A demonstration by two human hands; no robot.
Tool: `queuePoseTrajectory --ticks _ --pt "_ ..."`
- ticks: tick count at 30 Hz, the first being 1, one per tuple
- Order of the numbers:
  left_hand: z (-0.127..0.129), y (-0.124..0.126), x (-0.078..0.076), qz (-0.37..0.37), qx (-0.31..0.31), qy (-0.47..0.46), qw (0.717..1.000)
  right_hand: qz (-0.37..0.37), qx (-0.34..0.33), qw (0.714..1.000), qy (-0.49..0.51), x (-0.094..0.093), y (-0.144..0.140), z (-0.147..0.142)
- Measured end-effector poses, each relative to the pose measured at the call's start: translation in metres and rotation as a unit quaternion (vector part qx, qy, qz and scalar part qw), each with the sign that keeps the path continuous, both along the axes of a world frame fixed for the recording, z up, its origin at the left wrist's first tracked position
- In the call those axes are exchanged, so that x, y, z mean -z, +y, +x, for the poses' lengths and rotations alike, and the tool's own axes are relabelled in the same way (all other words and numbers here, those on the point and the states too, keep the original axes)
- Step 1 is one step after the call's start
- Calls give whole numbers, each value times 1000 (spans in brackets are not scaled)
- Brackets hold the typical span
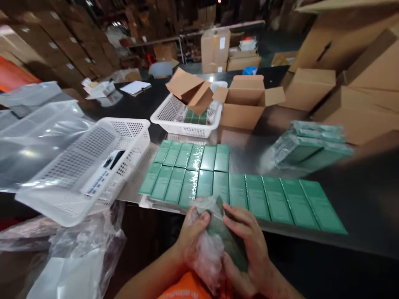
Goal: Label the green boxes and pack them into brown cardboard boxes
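Observation:
Close to my body, below the table's front edge, both hands hold a dark green box [229, 236]. Crumpled clear plastic wrap [209, 253] covers its left side. My left hand [195, 232] is closed on the plastic, with the thumb pressed on top. My right hand [249, 245] grips the box's right side, fingers curled over it. Just beyond my hands, shiny green boxes [205, 182] lie side by side in two rows, the nearer row stretching further right. The far end of the held box is partly hidden by plastic and blur.
A white perforated basket [124, 128] stands at left with papers inside; another white basket [187, 128] behind holds green boxes. An open carton [243, 112] stands beside it. Plastic-wrapped green packs [318, 145] lie at right. Plastic bags [81, 245] hang at lower left.

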State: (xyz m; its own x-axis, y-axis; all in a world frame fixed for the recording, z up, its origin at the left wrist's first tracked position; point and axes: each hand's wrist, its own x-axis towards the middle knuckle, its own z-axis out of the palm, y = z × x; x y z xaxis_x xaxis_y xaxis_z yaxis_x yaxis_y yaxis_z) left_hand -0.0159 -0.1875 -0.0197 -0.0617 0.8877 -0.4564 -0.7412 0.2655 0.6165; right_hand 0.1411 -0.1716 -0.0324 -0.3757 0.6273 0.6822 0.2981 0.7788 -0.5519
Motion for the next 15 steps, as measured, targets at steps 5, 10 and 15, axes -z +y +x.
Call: queuePoseTrajectory --ticks 5,10,15 --pt "-3 -3 -4 8 43 10 999 -24 -58 995 -73 -2 1 6" --pt "2 0 -3 29 27 -72 997 -13 -59 998 22 1 3 4" --pt "1 0 3 2 23 -66 998 -33 -44 998 37 6 1 4"
